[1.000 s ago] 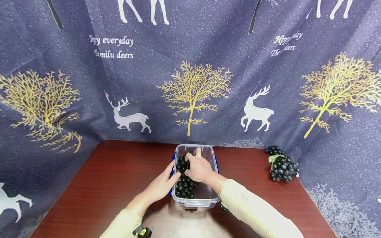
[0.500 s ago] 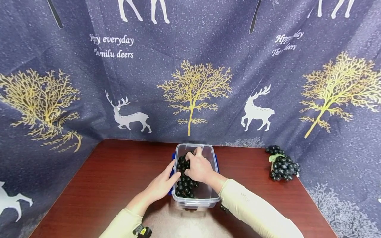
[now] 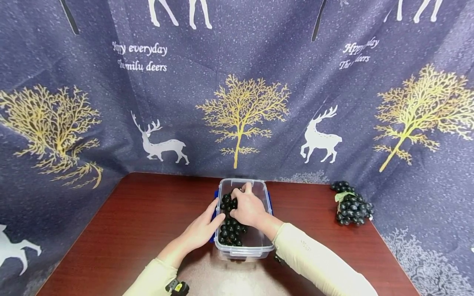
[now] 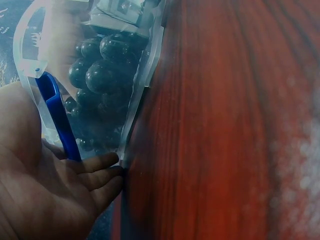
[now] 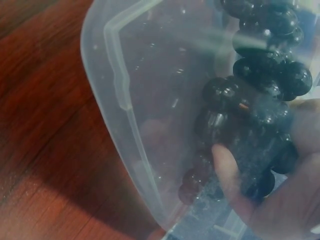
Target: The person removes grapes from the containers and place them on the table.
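Observation:
A clear plastic box (image 3: pixel 255 249) with blue latches (image 4: pixel 62 115) stands lidless near the back middle of the table. Inside lies a bunch of black grapes (image 3: pixel 229 235), mostly along the left side. My right hand (image 3: pixel 249 209) reaches into the box, thumb and fingers curled round the upper part of the bunch; the right wrist view shows the thumb against the grapes (image 5: pixel 270 75) through the cloudy wall. Against the box's left side rests my left hand (image 3: pixel 201 231), fingers fairly straight outside and thumb at the rim. Some right fingertips are hidden among the grapes.
Another bunch of black grapes (image 3: pixel 353 209) with a green leaf (image 3: pixel 342 196) lies at the right edge of the reddish-brown table (image 3: pixel 148 205). A dark blue patterned cloth (image 3: pixel 259 135) hangs directly behind the table and along both sides.
The head view shifts very slightly. Both hands, the box and the grapes stay practically where they were.

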`<state>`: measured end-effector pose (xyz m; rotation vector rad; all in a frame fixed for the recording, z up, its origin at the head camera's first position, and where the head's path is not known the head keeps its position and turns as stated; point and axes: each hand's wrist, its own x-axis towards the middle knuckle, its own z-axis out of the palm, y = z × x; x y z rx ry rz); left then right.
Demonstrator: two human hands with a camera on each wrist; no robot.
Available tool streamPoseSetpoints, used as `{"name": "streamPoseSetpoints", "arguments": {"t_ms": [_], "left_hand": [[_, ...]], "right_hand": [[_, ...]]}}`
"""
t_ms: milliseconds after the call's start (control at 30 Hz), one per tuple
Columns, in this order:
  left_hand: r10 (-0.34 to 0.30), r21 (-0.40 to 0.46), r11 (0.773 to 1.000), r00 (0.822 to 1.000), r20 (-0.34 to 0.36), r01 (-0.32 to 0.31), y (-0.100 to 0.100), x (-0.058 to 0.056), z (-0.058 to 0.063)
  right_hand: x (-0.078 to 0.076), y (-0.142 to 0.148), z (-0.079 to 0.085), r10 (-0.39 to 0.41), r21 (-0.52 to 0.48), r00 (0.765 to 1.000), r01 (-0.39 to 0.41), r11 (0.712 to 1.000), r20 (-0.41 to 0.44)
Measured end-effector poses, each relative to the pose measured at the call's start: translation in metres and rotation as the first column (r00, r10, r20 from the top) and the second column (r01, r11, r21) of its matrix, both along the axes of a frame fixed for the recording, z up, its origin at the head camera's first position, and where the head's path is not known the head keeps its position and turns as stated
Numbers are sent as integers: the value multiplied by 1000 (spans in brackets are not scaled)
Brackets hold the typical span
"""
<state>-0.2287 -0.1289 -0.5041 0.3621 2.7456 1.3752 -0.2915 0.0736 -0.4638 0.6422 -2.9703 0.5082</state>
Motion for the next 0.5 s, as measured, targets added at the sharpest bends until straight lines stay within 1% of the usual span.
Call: {"name": "streamPoseSetpoints", "arguments": {"t_ms": [500], "left_hand": [[0,-3,1000,1000,-4,0,-1,-1,-1]], "right_hand": [[1,1,1,2,-32,1000,-2,999,8]]}}
